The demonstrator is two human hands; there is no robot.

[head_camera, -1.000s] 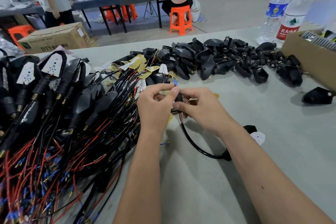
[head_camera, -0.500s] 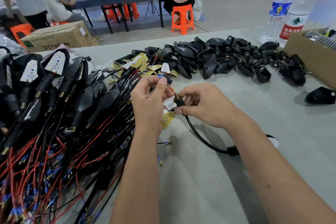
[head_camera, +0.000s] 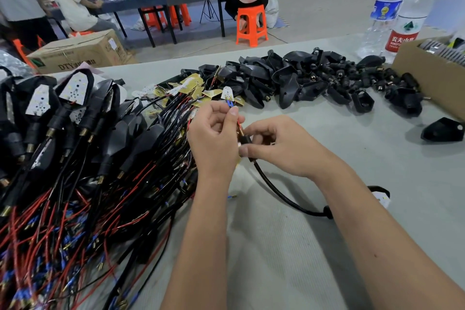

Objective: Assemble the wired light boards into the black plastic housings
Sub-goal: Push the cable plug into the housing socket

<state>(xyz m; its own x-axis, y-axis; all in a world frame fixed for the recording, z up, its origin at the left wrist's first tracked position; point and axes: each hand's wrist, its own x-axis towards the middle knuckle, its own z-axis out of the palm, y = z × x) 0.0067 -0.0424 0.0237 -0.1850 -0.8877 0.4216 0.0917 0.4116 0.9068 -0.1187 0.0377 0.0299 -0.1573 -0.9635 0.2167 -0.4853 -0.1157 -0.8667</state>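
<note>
My left hand (head_camera: 214, 133) pinches the red and blue wire ends (head_camera: 230, 104) of one light board lead. My right hand (head_camera: 279, 145) grips the small black threaded stem piece (head_camera: 245, 139) that those wires run through. From it a black sleeved cable (head_camera: 279, 192) curves right, behind my right forearm, toward a white light board (head_camera: 381, 197) lying on the table. Empty black plastic housings (head_camera: 289, 80) are heaped at the back middle. Loose wired light boards (head_camera: 191, 90) lie beside them.
Assembled housings with red and black wires (head_camera: 63, 158) cover the table's left half. One single housing (head_camera: 442, 129) lies at the right. A cardboard box (head_camera: 427, 70) and two water bottles (head_camera: 402, 10) stand at the back right. People sit at tables beyond.
My left hand has drawn the wire ends further up out of the stem piece, and both hands have shifted a little toward the right and nearer.
</note>
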